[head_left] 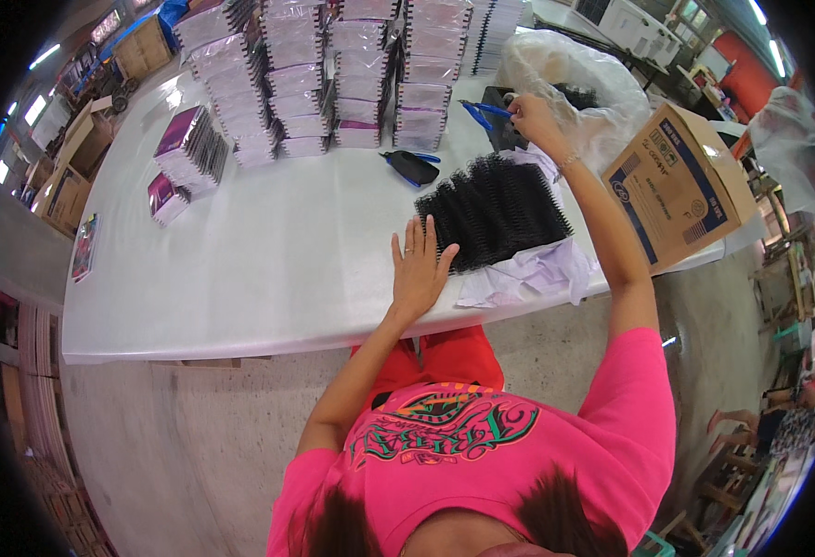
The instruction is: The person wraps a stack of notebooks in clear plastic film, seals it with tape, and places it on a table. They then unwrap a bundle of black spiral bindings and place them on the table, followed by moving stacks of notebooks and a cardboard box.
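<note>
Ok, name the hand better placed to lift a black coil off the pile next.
Likely the left hand: it lies at the left edge of the black coils, while the right hand is farther up, at a blue-handled tool.

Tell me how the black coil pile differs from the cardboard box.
The black coil pile has bristly edges; the brown cardboard box has flat sides. The pile lies low; the box stands taller. The left hand rests at the pile's edge; neither hand is on the box. Both are to the right of the left hand.
</note>
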`<act>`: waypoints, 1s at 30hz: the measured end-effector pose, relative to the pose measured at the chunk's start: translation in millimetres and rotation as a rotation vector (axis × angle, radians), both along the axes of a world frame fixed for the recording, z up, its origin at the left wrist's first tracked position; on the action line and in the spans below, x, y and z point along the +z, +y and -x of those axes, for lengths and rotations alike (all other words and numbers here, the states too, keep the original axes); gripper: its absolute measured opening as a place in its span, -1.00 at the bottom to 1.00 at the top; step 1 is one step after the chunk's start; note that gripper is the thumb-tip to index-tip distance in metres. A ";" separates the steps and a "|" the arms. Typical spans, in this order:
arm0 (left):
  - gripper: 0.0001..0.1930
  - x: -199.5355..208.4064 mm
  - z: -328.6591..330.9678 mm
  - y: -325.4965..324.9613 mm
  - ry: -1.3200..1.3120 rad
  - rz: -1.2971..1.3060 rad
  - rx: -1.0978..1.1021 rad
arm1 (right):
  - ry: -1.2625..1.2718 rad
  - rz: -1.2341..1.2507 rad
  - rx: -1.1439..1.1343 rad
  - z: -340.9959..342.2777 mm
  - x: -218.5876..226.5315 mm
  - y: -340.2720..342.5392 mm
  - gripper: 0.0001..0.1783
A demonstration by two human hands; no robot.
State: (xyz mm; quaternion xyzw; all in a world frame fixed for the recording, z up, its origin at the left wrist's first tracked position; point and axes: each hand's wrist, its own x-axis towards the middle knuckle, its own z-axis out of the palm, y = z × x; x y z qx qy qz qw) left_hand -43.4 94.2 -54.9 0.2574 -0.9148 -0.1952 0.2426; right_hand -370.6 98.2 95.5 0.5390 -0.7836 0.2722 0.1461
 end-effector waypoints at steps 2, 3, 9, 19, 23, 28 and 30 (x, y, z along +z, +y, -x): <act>-0.23 1.6 -0.8 1.6 0.017 -0.006 0.000 | -0.199 0.035 0.073 -12.0 9.7 21.1 -0.83; -0.23 2.1 -1.3 2.4 0.020 -0.007 0.002 | -0.301 0.051 0.113 -19.3 12.6 30.2 -0.82; -0.26 6.2 -2.2 2.8 0.109 -0.102 0.019 | -0.273 0.220 0.185 -102.7 22.2 50.4 -0.79; -0.42 8.3 -39.7 -30.6 0.817 -0.678 0.189 | -0.090 0.240 0.266 -215.7 -4.3 7.3 -0.57; -0.43 11.0 -74.9 -64.0 0.800 -0.595 0.310 | -0.225 0.241 0.226 -238.3 -38.6 -4.2 -0.70; -0.41 5.5 -128.3 -125.8 0.586 -0.354 0.420 | -0.194 0.114 0.122 -234.9 -89.0 -6.1 -0.74; -0.40 7.3 -145.5 -145.8 0.582 -0.328 0.477 | -0.112 0.157 0.144 -235.5 -92.3 -3.7 -0.71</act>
